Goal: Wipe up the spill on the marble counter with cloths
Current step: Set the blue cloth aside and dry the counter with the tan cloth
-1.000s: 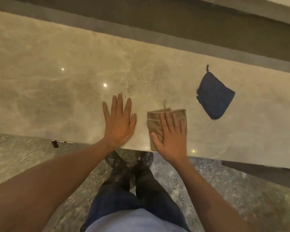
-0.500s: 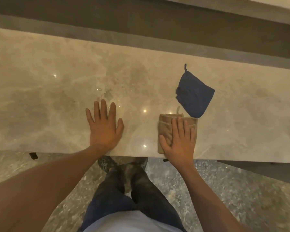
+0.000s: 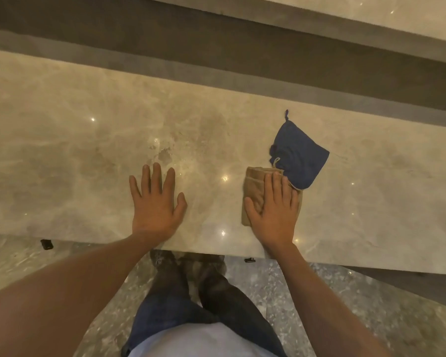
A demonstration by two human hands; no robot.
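Observation:
A folded tan cloth [image 3: 254, 182] lies on the beige marble counter [image 3: 62, 155] near its front edge. My right hand [image 3: 273, 210] presses flat on it, fingers together, covering most of the cloth. A crumpled dark blue cloth [image 3: 300, 155] with a small loop sits just behind and to the right, its near corner touching the tan cloth. My left hand [image 3: 155, 204] rests flat on the bare marble, fingers spread, holding nothing. A wet, shiny patch of spill [image 3: 165, 153] shows just beyond my left fingertips.
A dark recessed band [image 3: 216, 52] runs along the counter's far edge, with another marble ledge [image 3: 371, 14] behind it. The counter's front edge is close under my wrists. My legs and shoes stand on speckled stone floor [image 3: 345, 305] below.
My right hand has slid the tan cloth to the right until it meets the blue cloth. My left hand stays flat on the marble.

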